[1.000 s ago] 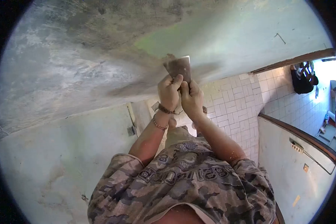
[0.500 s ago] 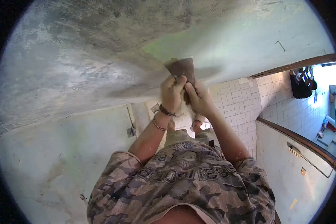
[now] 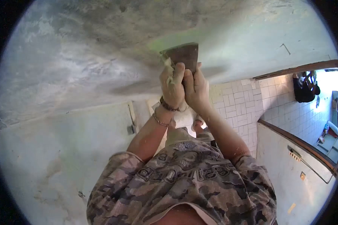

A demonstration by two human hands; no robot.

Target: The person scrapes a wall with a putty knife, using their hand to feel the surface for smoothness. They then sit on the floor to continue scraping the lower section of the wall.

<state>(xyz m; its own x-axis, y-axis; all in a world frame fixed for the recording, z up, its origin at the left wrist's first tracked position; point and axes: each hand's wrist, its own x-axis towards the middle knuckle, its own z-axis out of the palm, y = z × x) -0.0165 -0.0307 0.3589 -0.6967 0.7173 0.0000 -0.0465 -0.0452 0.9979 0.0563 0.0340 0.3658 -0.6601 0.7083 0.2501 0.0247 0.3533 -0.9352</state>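
Note:
A wide-bladed scraper (image 3: 184,55) is gripped by both hands, its blade edge against the wall (image 3: 101,67) in front of me. My left hand (image 3: 172,85) is closed round the left side of the handle, thumb pressed along the blade's base. My right hand (image 3: 196,90) is closed on the right side, its thumb beside the left one. The fingers hide most of the handle. Pale scraped flakes (image 3: 169,71) cling at the blade's left corner and over my left hand. Above the blade is a greenish patch (image 3: 184,38); grey mottled surface spreads to the left.
Pale tiled floor (image 3: 236,98) lies below, with my feet on it. To the right is a doorway with a wooden frame (image 3: 300,139); a dark bag-like object (image 3: 303,88) is beyond it. A socket strip (image 3: 294,155) hangs on the right wall, and a side wall (image 3: 64,150) stands left.
Both hands and the scraper have moved up the view along the wall. More pale flakes now show at the blade's left corner and on my left hand.

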